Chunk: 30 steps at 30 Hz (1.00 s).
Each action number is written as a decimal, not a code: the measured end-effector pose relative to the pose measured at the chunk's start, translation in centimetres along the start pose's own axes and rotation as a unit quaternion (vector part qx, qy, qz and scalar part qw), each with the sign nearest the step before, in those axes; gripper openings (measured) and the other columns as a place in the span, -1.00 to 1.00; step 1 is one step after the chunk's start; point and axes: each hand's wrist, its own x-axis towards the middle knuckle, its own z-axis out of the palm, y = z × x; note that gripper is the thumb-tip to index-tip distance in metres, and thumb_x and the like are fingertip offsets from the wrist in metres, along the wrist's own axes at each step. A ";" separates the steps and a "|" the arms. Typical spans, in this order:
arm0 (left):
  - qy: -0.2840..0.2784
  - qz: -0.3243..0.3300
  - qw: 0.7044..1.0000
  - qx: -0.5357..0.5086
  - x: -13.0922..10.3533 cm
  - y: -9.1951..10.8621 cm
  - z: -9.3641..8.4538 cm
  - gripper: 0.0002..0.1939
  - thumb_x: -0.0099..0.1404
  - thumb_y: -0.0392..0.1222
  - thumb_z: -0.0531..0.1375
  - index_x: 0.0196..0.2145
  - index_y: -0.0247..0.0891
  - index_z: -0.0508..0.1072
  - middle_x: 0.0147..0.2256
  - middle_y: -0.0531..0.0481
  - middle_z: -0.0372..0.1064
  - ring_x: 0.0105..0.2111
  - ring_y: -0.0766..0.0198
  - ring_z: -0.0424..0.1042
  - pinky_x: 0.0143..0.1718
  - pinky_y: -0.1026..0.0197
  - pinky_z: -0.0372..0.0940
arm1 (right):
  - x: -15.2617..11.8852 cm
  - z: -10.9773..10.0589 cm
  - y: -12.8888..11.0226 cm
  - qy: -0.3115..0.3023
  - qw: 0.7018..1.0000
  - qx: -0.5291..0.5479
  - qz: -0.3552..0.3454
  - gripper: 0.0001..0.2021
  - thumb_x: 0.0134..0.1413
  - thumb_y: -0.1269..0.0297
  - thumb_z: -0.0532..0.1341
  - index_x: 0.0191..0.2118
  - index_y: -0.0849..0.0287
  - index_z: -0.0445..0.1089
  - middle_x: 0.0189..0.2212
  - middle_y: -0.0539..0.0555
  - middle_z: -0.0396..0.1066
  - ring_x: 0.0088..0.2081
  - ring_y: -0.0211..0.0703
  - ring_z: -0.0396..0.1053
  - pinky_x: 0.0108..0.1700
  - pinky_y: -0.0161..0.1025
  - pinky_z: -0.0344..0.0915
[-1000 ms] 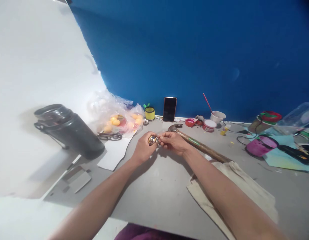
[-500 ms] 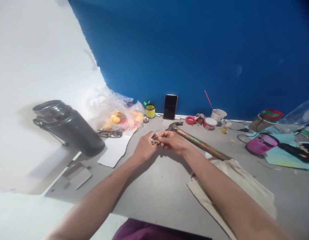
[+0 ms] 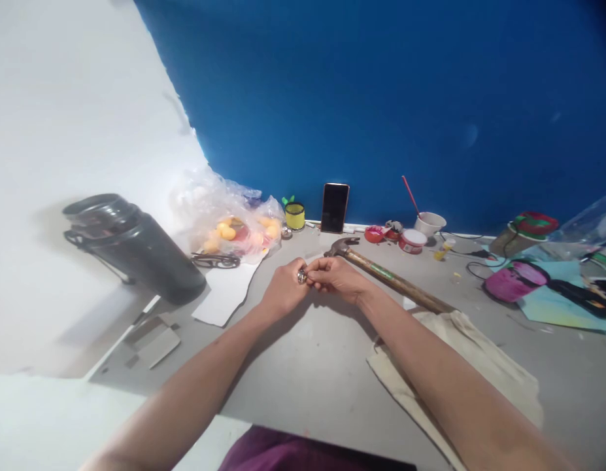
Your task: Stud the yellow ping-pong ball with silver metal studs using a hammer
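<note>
A small shiny metallic object (image 3: 301, 276) shows between my two hands above the grey table. My left hand (image 3: 286, 288) is closed around it, fingers curled. My right hand (image 3: 335, 278) pinches at its right side, thumb and fingertips together; the exact part they hold is too small to make out. Just behind my right hand lies a hammer (image 3: 395, 281), its claw head toward the middle and its wooden handle running right onto a cream cloth (image 3: 479, 353) under my right forearm.
At the left stand a dark flask (image 3: 146, 252), a white paper (image 3: 224, 297) and plastic bags (image 3: 224, 209). Along the blue wall are a phone (image 3: 335, 208), a yellow container (image 3: 295, 216) and a white cup (image 3: 430, 224). A pink cup (image 3: 513, 281) lies at the right.
</note>
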 end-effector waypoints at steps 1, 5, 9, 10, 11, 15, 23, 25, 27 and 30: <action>0.000 0.000 1.000 -0.002 0.0 0.0 0.0 -0.88 0.16 -0.21 0.19 -0.46 -0.20 0.29 -0.52 0.10 0.34 -0.46 0.28 0.26 -0.41 0.24 0.10 | 0.0 0.0 0.0 -0.001 1.000 0.002 0.000 -0.72 -0.26 0.21 0.55 -0.42 0.22 0.53 -0.49 0.01 0.51 -0.53 -0.40 0.31 -0.51 -0.44 0.15; 0.000 0.004 1.000 -0.007 0.0 0.1 0.0 -0.90 0.15 -0.21 0.20 -0.45 -0.20 0.31 -0.51 0.09 0.35 -0.45 0.28 0.26 -0.41 0.25 0.10 | 0.0 0.1 0.0 -0.005 1.000 0.006 -0.008 -0.72 -0.25 0.21 0.54 -0.43 0.22 0.52 -0.50 0.00 0.49 -0.53 -0.40 0.30 -0.52 -0.43 0.14; 0.002 0.004 1.000 -0.002 0.0 0.1 0.0 -0.90 0.14 -0.21 0.20 -0.45 -0.20 0.31 -0.51 0.10 0.35 -0.44 0.29 0.26 -0.40 0.25 0.11 | 0.0 0.3 0.2 0.001 1.000 0.010 -0.013 -0.71 -0.28 0.21 0.54 -0.43 0.21 0.52 -0.51 -0.01 0.49 -0.53 -0.40 0.29 -0.51 -0.43 0.13; 0.003 0.001 1.000 0.000 0.0 0.1 -0.1 -0.90 0.14 -0.21 0.20 -0.45 -0.20 0.30 -0.51 0.10 0.34 -0.44 0.29 0.26 -0.40 0.25 0.11 | 0.0 0.4 0.2 0.003 1.000 0.012 -0.016 -0.71 -0.28 0.20 0.55 -0.44 0.21 0.51 -0.51 -0.01 0.49 -0.53 -0.40 0.29 -0.51 -0.43 0.13; 0.003 -0.002 1.000 0.000 0.0 0.1 -0.1 -0.90 0.14 -0.21 0.20 -0.45 -0.20 0.30 -0.51 0.10 0.34 -0.44 0.29 0.26 -0.40 0.25 0.11 | 0.0 0.4 0.2 0.005 1.000 0.014 -0.018 -0.71 -0.28 0.20 0.55 -0.44 0.20 0.51 -0.51 -0.01 0.49 -0.53 -0.40 0.28 -0.52 -0.43 0.12; 0.007 -0.006 1.000 -0.006 0.0 0.1 -0.1 -0.90 0.14 -0.21 0.20 -0.46 -0.20 0.30 -0.51 0.10 0.35 -0.44 0.28 0.26 -0.40 0.25 0.11 | 0.0 0.5 0.3 0.009 1.000 0.020 -0.018 -0.68 -0.31 0.18 0.56 -0.43 0.20 0.50 -0.50 -0.01 0.49 -0.53 -0.40 0.28 -0.52 -0.42 0.12; 0.007 -0.002 1.000 -0.010 0.0 -0.2 -0.1 -0.87 0.13 -0.20 0.20 -0.47 -0.20 0.27 -0.52 0.12 0.32 -0.47 0.30 0.23 -0.43 0.25 0.07 | 0.0 0.8 0.2 0.025 0.999 -0.004 -0.039 -0.73 -0.27 0.21 0.52 -0.43 0.20 0.51 -0.52 -0.02 0.47 -0.52 -0.38 0.28 -0.47 -0.39 0.16; 0.009 0.000 1.000 -0.008 0.0 -0.2 -0.1 -0.87 0.12 -0.20 0.19 -0.47 -0.19 0.26 -0.53 0.12 0.31 -0.47 0.30 0.21 -0.43 0.24 0.06 | 0.0 1.0 0.2 0.024 0.998 -0.027 -0.058 -0.79 -0.22 0.24 0.48 -0.45 0.19 0.50 -0.53 -0.03 0.44 -0.51 -0.36 0.27 -0.44 -0.37 0.17; 0.010 0.001 1.000 -0.004 0.0 -0.3 -0.1 -0.86 0.13 -0.20 0.18 -0.48 -0.18 0.25 -0.53 0.12 0.30 -0.48 0.29 0.20 -0.44 0.24 0.05 | 0.0 1.1 0.2 0.021 0.995 -0.049 -0.081 -0.84 -0.19 0.27 0.43 -0.47 0.19 0.48 -0.55 -0.04 0.41 -0.50 -0.34 0.26 -0.42 -0.34 0.18; 0.023 0.004 1.000 0.008 0.0 -0.3 0.1 -0.82 0.14 -0.22 0.18 -0.51 -0.17 0.20 -0.55 0.12 0.26 -0.50 0.30 0.17 -0.44 0.23 0.04 | -0.1 1.3 0.2 0.022 0.990 -0.076 -0.114 -0.90 -0.17 0.30 0.37 -0.48 0.17 0.46 -0.56 -0.06 0.38 -0.50 -0.32 0.24 -0.41 -0.32 0.17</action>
